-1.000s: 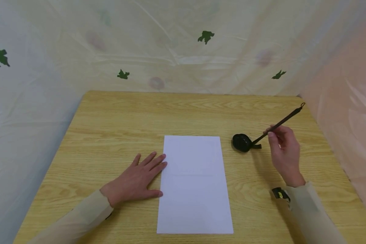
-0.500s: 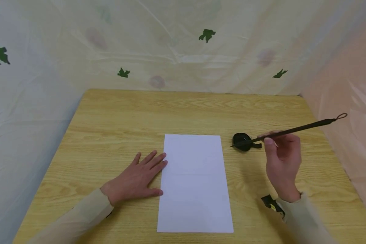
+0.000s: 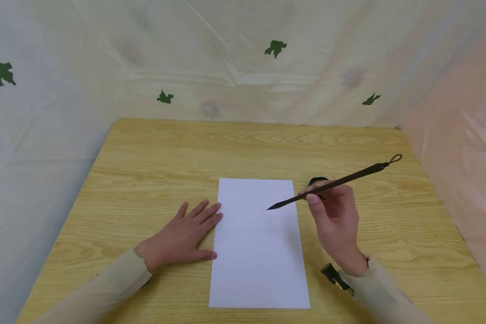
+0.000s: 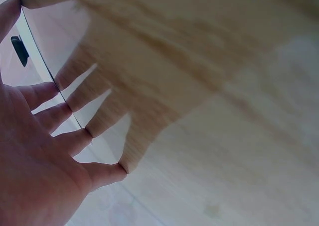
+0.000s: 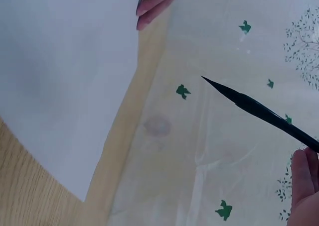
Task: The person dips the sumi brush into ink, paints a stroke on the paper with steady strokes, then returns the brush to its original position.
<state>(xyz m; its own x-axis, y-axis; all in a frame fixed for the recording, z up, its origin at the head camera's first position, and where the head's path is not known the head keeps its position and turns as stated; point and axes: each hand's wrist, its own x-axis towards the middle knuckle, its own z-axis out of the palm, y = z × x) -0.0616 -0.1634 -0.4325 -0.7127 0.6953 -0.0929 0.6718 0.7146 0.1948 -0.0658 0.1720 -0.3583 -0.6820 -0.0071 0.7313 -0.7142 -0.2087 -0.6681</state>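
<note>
My right hand [image 3: 338, 225] pinches a dark calligraphy brush [image 3: 344, 180] with a hanging loop at its upper end. The brush slants, and its dark pointed tip lies over the upper right part of a white sheet of paper [image 3: 255, 265]. In the right wrist view the brush [image 5: 264, 114] shows with its bristles pointed and the fingers [image 5: 301, 176] at its shaft. My left hand [image 3: 182, 238] lies flat with spread fingers, its fingertips at the paper's left edge; the left wrist view shows this hand [image 4: 40, 146] from the palm side.
Behind my right hand, a small black ink dish [image 3: 317, 180] is mostly hidden. The wood-grain table [image 3: 166, 148] ends at pale curtains [image 3: 235, 58] with green bird shapes, at the back and both sides.
My right hand has moved left from the ink dish with the brush, bringing its tip from the dish to over the paper. The brush lies more slanted to the left. The left hand stays put.
</note>
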